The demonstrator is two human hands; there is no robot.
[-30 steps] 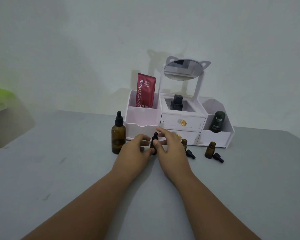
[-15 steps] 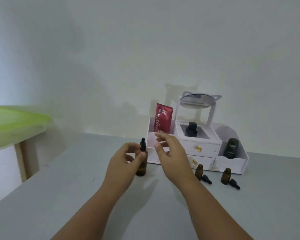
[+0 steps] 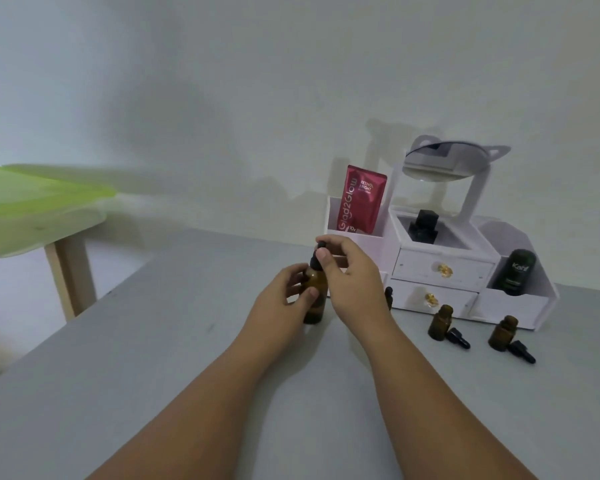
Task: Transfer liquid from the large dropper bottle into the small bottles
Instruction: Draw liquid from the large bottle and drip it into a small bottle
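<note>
The large amber dropper bottle (image 3: 316, 303) stands upright on the grey table (image 3: 153, 358). My left hand (image 3: 281, 299) wraps its body. My right hand (image 3: 352, 275) pinches its black dropper cap (image 3: 317, 252) from above. A capped small amber bottle (image 3: 389, 297) is partly hidden behind my right wrist. Two open small amber bottles (image 3: 440, 322) (image 3: 502, 332) stand to the right, each with a black dropper cap (image 3: 458, 338) (image 3: 522, 351) lying beside it.
A white cosmetic organiser (image 3: 440, 271) with drawers, a mirror (image 3: 447, 161), a red sachet (image 3: 361, 202), a black bottle (image 3: 423, 226) and a dark green container (image 3: 515, 271) stands against the wall. A green-topped wooden table (image 3: 32, 209) is at the left.
Both hands left the small capped bottle and went to the large dropper bottle. My left hand took its body, then my right hand closed on its cap. The view swung left.
</note>
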